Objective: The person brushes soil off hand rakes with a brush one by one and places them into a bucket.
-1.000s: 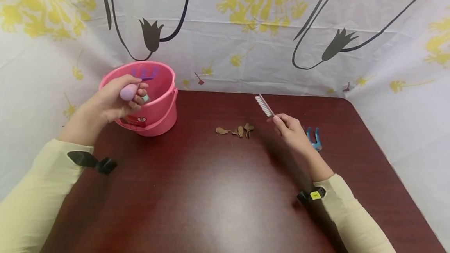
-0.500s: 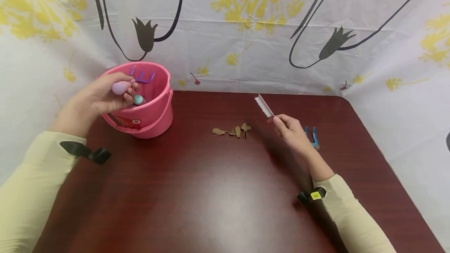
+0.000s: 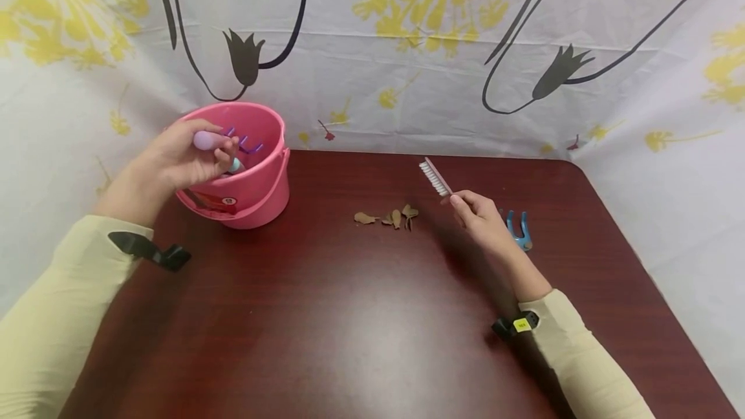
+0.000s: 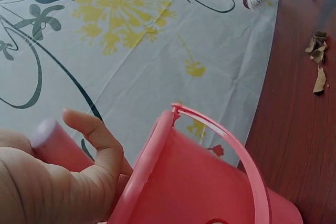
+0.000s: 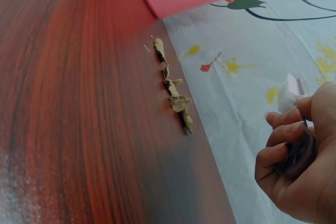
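My left hand (image 3: 174, 157) is at the near left rim of a pink bucket (image 3: 256, 202). It grips the lilac handle (image 4: 58, 145) of a small hand rake, whose purple tines (image 3: 244, 142) hang inside the bucket. A turquoise-ended item (image 3: 235, 166) shows in the bucket below the fingers; its kind is hidden. My right hand (image 3: 480, 218) holds a brush (image 3: 434, 178) with white bristles above the table, its handle mostly covered by the fingers. Between the hands, several dry brown leaves (image 3: 396, 218) lie on the table, touched by neither hand.
A blue pronged tool (image 3: 522, 236) lies on the dark red wooden table (image 3: 326, 315), partly hidden behind the right hand. White cloth (image 3: 349, 70) with yellow and grey flowers hangs along the back and sides. The bucket's handle (image 4: 236, 153) is folded down in front.
The rake's tines have swung lower and tilted inside the bucket as my left hand turned. The right hand and brush have stayed nearly still; the view shifted slightly.
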{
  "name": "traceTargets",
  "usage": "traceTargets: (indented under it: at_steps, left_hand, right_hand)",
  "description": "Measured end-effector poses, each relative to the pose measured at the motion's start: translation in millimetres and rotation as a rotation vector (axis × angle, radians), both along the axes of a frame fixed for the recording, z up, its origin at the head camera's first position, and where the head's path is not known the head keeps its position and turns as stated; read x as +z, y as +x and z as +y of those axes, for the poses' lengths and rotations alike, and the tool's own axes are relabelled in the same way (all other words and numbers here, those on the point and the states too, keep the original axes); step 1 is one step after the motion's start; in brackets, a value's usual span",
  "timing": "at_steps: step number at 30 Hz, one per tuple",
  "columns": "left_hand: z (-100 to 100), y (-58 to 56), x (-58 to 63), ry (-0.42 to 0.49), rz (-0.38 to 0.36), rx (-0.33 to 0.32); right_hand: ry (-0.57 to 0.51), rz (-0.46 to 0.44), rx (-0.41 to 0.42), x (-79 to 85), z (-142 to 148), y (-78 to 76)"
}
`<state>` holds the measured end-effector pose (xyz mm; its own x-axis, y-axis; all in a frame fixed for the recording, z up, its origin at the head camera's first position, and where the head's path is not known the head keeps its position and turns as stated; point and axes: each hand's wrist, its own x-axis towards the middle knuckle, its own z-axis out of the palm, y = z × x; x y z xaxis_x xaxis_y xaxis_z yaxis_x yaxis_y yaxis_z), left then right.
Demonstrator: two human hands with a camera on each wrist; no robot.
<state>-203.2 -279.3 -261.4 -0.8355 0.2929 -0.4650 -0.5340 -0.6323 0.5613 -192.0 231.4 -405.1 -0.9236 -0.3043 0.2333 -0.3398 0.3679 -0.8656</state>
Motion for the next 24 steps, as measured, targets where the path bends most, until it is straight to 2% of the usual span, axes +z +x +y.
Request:
traceTargets:
  at_steps: [9,15,18,24]
  left_hand:
    - [6.6,-2.6,0.0,-0.024,0.001,0.042]
    - [3.6,1.3,0.2,-0.010,-0.021,0.035]
    - [2.2,4.3,-0.5,0.004,-0.021,0.054]
    - [1.8,8.9,-1.0,-0.023,0.040,0.061]
  right_hand:
    - [-0.002,0.012,-0.003,2.1,3.5,5.8]
    - [-0.001,0.012,-0.002,4.3,2.0,8.0]
    - [0.018,0.017,-0.003,3.5,1.9,7.9]
    - [0.019,0.016,-0.017,2.2,4.6,7.3]
